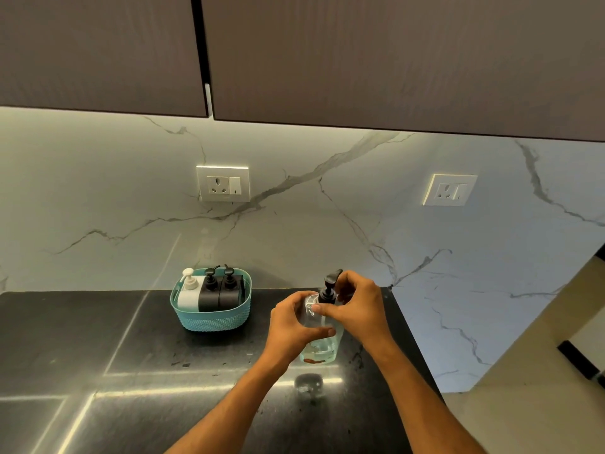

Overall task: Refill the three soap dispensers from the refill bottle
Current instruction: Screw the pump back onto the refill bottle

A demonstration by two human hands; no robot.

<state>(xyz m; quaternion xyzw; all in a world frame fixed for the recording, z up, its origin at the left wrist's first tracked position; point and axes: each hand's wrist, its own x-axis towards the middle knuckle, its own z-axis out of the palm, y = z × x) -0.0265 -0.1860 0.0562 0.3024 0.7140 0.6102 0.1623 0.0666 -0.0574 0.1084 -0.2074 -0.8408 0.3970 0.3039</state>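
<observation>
- Far left on the dark, glossy tabletop (98, 339): a teal woven-look basket (212, 317) corrals a white pump bottle (189, 294) and two squat black dispensers (220, 291), upright, side by side.
- My left hand (289, 322) wraps the clear bottle (322, 344), bracing the smooth, slippery body, which looks to stand on the tabletop.
- My right hand (357, 306) pinches the collar of the black pump (329, 288); I'd guess it's for twisting, though loosening or tightening I can't tell.

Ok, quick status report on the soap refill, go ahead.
Left hand steadies clear bottle; right hand on its pump. Three dispensers in basket. Nothing blocking.
</observation>
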